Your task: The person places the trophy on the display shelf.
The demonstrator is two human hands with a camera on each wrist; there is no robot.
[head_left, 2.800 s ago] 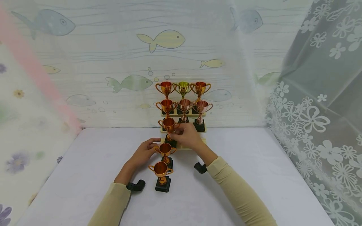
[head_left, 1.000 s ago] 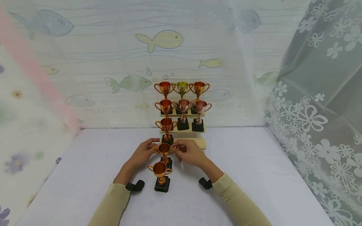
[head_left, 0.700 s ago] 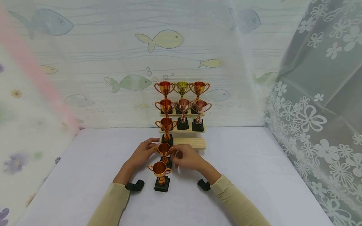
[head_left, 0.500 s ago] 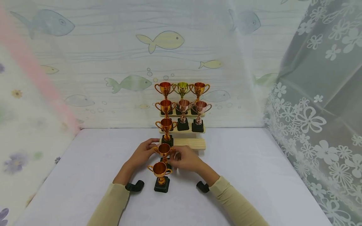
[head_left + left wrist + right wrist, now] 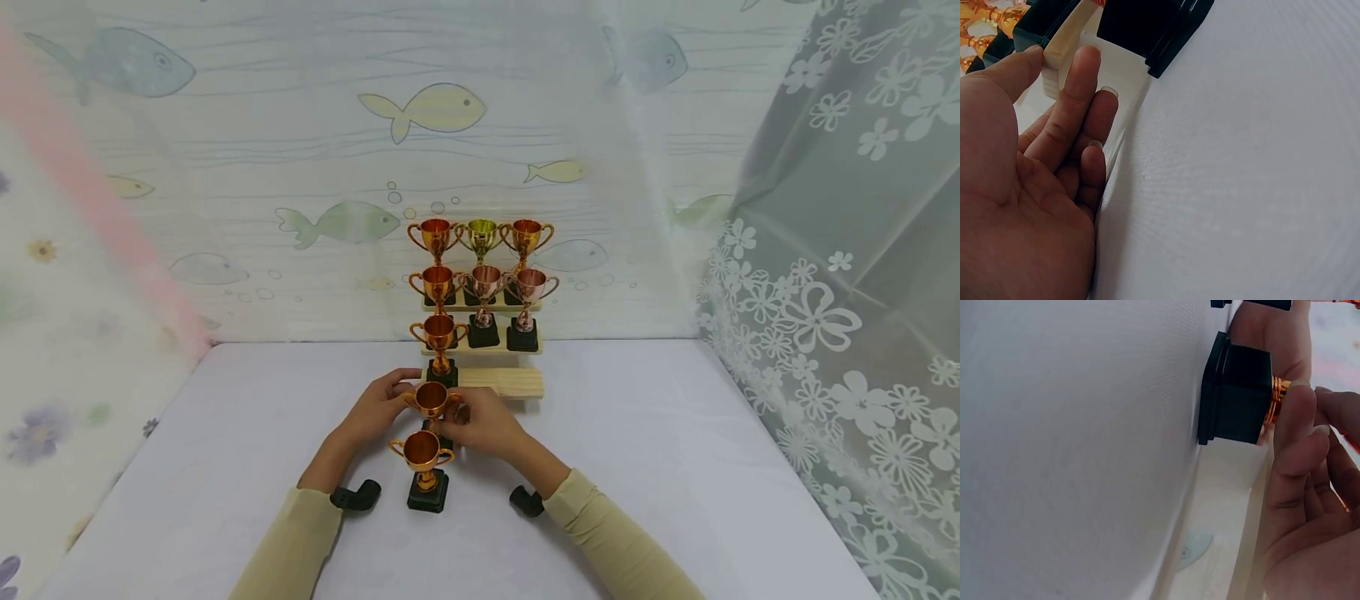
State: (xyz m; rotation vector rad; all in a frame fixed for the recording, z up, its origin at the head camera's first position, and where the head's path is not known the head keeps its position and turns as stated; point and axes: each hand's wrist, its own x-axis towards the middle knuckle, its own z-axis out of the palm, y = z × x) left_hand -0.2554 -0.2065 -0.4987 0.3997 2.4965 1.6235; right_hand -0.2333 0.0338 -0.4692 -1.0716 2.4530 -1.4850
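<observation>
My left hand [image 5: 375, 410] holds the left end of the low front step of a wooden stand [image 5: 502, 382], its thumb and index finger at the board's end [image 5: 1059, 53]. My right hand [image 5: 487, 423] pinches the stem of an orange-gold trophy cup [image 5: 432, 399], whose black base [image 5: 1241, 394] appears upright on the table. Nearer me stands another such trophy [image 5: 422, 450]. A third orange-gold trophy [image 5: 440, 333] is on the front step's left end. The middle step carries one orange-gold trophy [image 5: 437, 284] and two rose-pink trophies [image 5: 486, 282].
The top step bears two orange-gold trophies [image 5: 436, 239] around a yellow-gold trophy [image 5: 482, 237]. White cloth covers the table [image 5: 615, 467]. A fish-print curtain [image 5: 315, 142] hangs behind, and a floral lace curtain [image 5: 840, 250] at the right.
My right hand let go of the trophy on the front step, moved toward me, and took the stem of the middle front trophy. The left hand stays at the stand.
</observation>
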